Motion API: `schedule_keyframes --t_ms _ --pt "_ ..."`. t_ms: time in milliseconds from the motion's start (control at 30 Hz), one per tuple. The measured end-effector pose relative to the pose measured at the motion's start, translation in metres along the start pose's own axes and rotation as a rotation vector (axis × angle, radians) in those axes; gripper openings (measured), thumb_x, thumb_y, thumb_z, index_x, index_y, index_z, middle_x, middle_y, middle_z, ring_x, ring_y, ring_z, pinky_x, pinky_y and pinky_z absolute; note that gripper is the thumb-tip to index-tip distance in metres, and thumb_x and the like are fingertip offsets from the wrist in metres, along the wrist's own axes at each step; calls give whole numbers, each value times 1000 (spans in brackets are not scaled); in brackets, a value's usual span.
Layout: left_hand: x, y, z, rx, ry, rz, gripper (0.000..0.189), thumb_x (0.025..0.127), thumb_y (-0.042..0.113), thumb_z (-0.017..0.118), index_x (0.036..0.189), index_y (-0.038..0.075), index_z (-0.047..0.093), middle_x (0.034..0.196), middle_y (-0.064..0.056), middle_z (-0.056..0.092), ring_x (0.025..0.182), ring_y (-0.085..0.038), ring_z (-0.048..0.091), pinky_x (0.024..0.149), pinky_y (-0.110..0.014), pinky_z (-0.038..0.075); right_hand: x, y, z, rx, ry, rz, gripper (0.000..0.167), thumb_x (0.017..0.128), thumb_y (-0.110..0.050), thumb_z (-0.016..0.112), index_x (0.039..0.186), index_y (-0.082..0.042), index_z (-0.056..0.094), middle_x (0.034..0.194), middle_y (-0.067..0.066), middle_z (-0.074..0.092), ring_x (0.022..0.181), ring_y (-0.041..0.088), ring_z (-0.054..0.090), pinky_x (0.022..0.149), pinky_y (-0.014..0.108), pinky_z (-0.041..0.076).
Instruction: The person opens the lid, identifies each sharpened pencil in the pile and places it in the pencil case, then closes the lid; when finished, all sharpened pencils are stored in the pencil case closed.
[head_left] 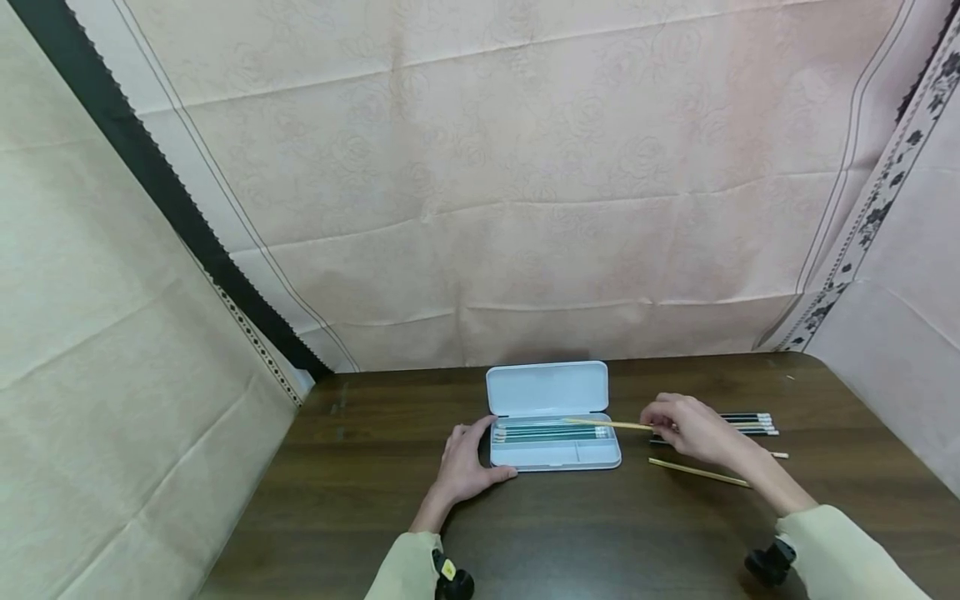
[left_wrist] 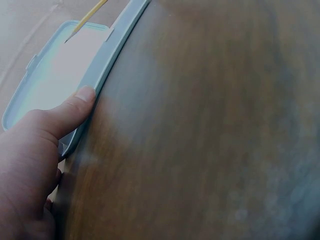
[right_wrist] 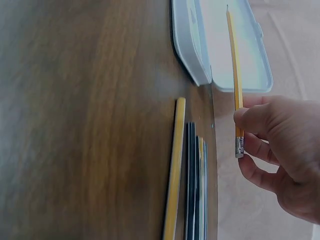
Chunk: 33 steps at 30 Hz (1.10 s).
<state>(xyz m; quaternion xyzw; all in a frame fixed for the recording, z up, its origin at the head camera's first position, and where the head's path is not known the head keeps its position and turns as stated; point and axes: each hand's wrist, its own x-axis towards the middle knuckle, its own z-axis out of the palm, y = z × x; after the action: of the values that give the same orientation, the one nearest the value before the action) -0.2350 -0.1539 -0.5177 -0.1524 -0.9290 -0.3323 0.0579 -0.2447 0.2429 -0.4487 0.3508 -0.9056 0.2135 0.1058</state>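
Head: left hand [head_left: 467, 465] grips open case [head_left: 534, 455], lower centre; right hand [head_left: 693, 427] pinches yellow pencil [head_left: 609, 424] above it. Left wrist: thumb [left_wrist: 75, 109] on case edge, left — steadies it. Right wrist: pinch near eraser [right_wrist: 239, 155], right — mid-shaft likely steadier.

left sleeve [head_left: 405, 568]: pale cream-green, plain | just beside left sleeve: black wrist unit [head_left: 455, 587], rounded end, small yellow label [head_left: 448, 570] | well right of left sleeve: right sleeve [head_left: 858, 560] matches in colour, blocky black wrist camera mount [head_left: 769, 563]
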Motion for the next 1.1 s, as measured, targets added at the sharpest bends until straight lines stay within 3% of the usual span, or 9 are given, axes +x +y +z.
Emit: schedule_keyframes --t_ms 467,1100 --pt "-2 1 -2 -20 -2 5 92 75 53 84 150 15 45 139 -6 54 118 -26 43 95 -50 38 18 -12 14 10 -27 -10 24 82 7 77 98 -11 75 87 -6 62 73 7 53 67 28 52" --pt "-1 0 -1 -15 3 -3 92 75 53 84 150 16 45 137 -5 56 117 -25 43 94 -50 38 45 -27 40 38 -43 -97 19 84 7 75 94 -8 76 90 0 65 75 11 54 69 32 52"
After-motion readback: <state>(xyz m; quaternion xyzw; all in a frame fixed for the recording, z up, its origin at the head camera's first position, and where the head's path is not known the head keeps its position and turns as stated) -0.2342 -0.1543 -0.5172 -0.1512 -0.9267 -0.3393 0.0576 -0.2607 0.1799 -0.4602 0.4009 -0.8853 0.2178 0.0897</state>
